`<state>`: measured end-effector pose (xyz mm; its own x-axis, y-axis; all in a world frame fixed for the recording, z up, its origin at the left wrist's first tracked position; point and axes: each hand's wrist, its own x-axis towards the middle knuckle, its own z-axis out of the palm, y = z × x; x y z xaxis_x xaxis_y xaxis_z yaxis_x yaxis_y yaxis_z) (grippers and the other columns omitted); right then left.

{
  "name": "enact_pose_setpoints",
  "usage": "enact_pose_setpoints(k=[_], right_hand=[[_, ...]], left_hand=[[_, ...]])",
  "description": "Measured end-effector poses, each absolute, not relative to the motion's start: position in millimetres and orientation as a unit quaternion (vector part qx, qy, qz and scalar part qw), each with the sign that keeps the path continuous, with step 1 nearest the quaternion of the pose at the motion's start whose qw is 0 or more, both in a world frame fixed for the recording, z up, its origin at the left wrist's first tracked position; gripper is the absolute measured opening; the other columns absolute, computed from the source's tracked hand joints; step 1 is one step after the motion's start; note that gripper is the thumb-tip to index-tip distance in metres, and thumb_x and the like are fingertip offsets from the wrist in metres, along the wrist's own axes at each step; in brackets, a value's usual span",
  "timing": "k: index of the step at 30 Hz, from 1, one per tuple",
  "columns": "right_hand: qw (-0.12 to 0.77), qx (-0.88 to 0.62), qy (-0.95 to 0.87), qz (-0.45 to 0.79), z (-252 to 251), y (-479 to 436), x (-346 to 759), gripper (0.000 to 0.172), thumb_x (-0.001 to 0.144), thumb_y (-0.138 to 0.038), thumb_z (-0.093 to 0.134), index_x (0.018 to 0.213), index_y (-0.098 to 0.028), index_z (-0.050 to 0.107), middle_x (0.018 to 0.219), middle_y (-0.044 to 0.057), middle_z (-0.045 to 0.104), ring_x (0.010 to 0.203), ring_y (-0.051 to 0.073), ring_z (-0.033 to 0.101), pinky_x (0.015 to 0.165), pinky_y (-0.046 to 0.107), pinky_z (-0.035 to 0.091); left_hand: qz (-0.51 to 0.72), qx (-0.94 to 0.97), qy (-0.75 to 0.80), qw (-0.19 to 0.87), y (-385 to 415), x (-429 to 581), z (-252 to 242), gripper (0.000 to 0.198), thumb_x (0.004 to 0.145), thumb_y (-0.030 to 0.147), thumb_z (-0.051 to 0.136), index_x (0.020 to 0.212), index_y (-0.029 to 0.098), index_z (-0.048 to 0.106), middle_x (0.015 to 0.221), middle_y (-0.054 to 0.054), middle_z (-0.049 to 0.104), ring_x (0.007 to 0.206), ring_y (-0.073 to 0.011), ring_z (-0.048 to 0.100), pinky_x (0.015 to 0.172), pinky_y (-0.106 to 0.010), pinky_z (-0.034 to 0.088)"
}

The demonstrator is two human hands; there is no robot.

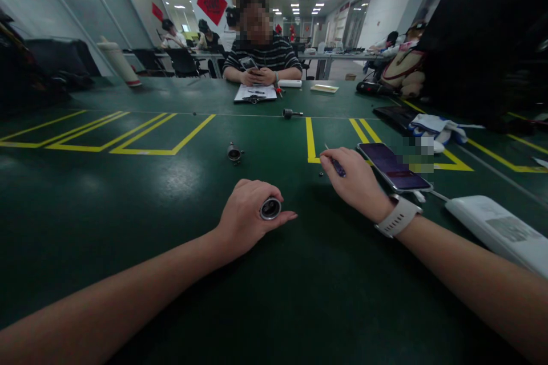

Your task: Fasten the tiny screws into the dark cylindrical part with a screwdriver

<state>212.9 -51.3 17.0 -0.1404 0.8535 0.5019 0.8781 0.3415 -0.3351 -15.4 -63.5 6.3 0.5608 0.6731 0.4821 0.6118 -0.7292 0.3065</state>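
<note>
My left hand [246,214] rests on the green table [128,228], fingers wrapped round a small round metal part [270,209] whose open end faces me. My right hand [353,179], with a white watch on the wrist, is closed on a thin blue-handled tool [336,164] whose tip points away from me. A tiny dark piece [321,174] lies on the table just left of that hand. Another small metal part [234,153] lies beyond my left hand, and a third [291,113] sits farther back.
A phone [394,167] lies right of my right hand, with a white box [499,228] nearer the right edge. Yellow lines mark the tabletop. Across the table a person in a striped top holds a phone over a clipboard [256,93]. White gloves [434,125] lie at right.
</note>
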Motion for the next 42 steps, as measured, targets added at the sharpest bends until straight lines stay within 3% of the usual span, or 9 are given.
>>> enact_pose_setpoints(k=[2,5,7,9,16,24,36,39,42], right_hand=[[0.427,-0.531,-0.728,0.075,26.6,-69.9,203.9,0.030,0.093,-0.033,0.041,0.084,-0.016,0.064,0.077,0.006,0.062,0.072,0.018,0.057,0.065,0.032,0.045],[0.579,-0.413,-0.645,0.278,35.8,-100.8,190.6,0.028,0.091,-0.033,0.045,0.077,-0.020,0.066,0.068,0.001,0.059,0.066,0.016,0.056,0.060,0.029,0.044],[0.581,-0.358,-0.619,0.388,37.4,-116.9,184.0,0.024,0.090,-0.030,0.046,0.081,-0.021,0.066,0.065,0.001,0.059,0.062,0.015,0.054,0.055,0.028,0.043],[0.547,-0.339,-0.638,0.424,36.9,-126.6,179.7,0.019,0.089,-0.025,0.048,0.081,-0.021,0.065,0.064,0.000,0.058,0.060,0.014,0.054,0.054,0.027,0.043],[0.439,-0.324,-0.808,0.222,34.3,-127.1,172.8,0.014,0.083,-0.008,0.046,0.081,-0.012,0.060,0.072,0.005,0.060,0.068,0.015,0.054,0.063,0.030,0.043],[0.322,-0.300,-0.893,0.096,36.1,-123.4,175.3,0.018,0.084,-0.012,0.045,0.083,-0.009,0.063,0.076,0.009,0.061,0.071,0.019,0.051,0.063,0.036,0.039],[0.283,-0.339,-0.896,0.045,32.0,-117.5,175.5,0.020,0.084,-0.015,0.044,0.083,-0.012,0.064,0.078,0.010,0.063,0.075,0.022,0.052,0.069,0.039,0.039],[0.319,-0.360,-0.871,0.101,34.3,-118.6,174.8,0.017,0.083,-0.014,0.047,0.081,-0.014,0.064,0.076,0.007,0.064,0.075,0.021,0.055,0.073,0.040,0.039],[0.398,-0.395,-0.793,0.236,34.4,-114.8,175.6,0.017,0.083,-0.014,0.049,0.077,-0.016,0.064,0.073,0.004,0.065,0.071,0.018,0.058,0.072,0.036,0.043]], left_hand=[[0.301,0.879,0.366,0.058,-63.1,-14.8,6.4,0.029,0.071,0.041,0.070,0.078,0.018,0.055,0.074,0.001,0.063,0.069,-0.0163,0.058,0.073,-0.036,0.044],[0.305,0.866,0.383,0.106,-63.5,-14.1,6.4,0.025,0.071,0.035,0.070,0.077,0.018,0.053,0.074,0.001,0.060,0.067,-0.0140,0.056,0.062,-0.028,0.044],[0.302,0.867,0.376,0.128,-64.2,-14.3,6.3,0.019,0.073,0.028,0.068,0.077,0.018,0.052,0.074,0.001,0.059,0.065,-0.0126,0.055,0.057,-0.024,0.042],[0.297,0.875,0.360,0.132,-64.6,-14.7,6.2,0.013,0.075,0.022,0.064,0.075,0.018,0.052,0.072,0.002,0.057,0.064,-0.0119,0.054,0.057,-0.024,0.041],[0.305,0.873,0.356,0.132,-60.5,-13.5,3.1,0.014,0.078,0.017,0.059,0.070,0.017,0.048,0.066,0.003,0.051,0.059,-0.0107,0.049,0.054,-0.023,0.037],[0.240,0.903,0.346,0.083,-46.6,-5.8,11.0,0.013,0.079,0.015,0.054,0.068,0.017,0.048,0.062,0.003,0.049,0.057,-0.0115,0.046,0.052,-0.024,0.033],[0.253,0.900,0.340,0.098,-40.8,6.0,4.1,0.012,0.077,0.015,0.052,0.065,0.017,0.049,0.061,0.002,0.050,0.057,-0.0124,0.047,0.053,-0.025,0.034],[0.266,0.898,0.334,0.106,-40.4,3.5,3.4,0.013,0.078,0.015,0.052,0.065,0.017,0.049,0.061,0.002,0.050,0.057,-0.0123,0.048,0.053,-0.025,0.034],[0.276,0.901,0.312,0.120,-41.2,1.0,3.7,0.013,0.078,0.015,0.053,0.066,0.017,0.049,0.062,0.002,0.050,0.059,-0.0122,0.049,0.054,-0.024,0.035]])
